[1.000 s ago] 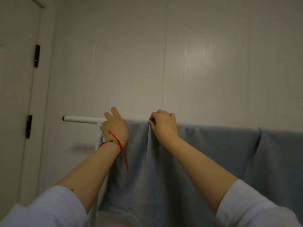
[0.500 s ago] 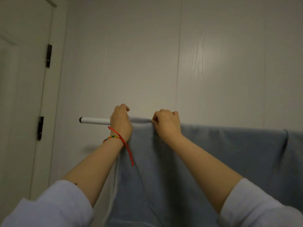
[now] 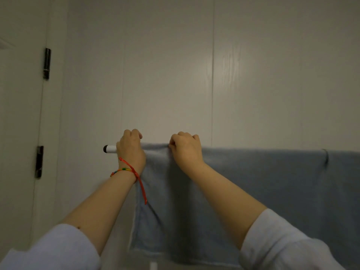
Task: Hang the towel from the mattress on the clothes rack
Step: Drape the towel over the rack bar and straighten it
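Note:
A grey-blue towel [image 3: 263, 182] hangs draped over the white top bar of the clothes rack [image 3: 110, 148], whose black-capped left end sticks out bare. My left hand [image 3: 131, 151], with a red and multicoloured string bracelet at the wrist, grips the towel's left top corner on the bar. My right hand [image 3: 186, 151] pinches the towel's top edge a little to the right. The rest of the bar is hidden under the cloth. A fold shows in the towel near the right edge.
A pale panelled wall [image 3: 194, 75] stands right behind the rack. A white door [image 3: 17, 133] with black hinges is at the left. A white upright of the rack [image 3: 153, 266] peeks out below the towel.
Both hands have slid the towel's left edge leftward along the bar, leaving less bare bar showing. My left fingers have curled over the bar from an open spread.

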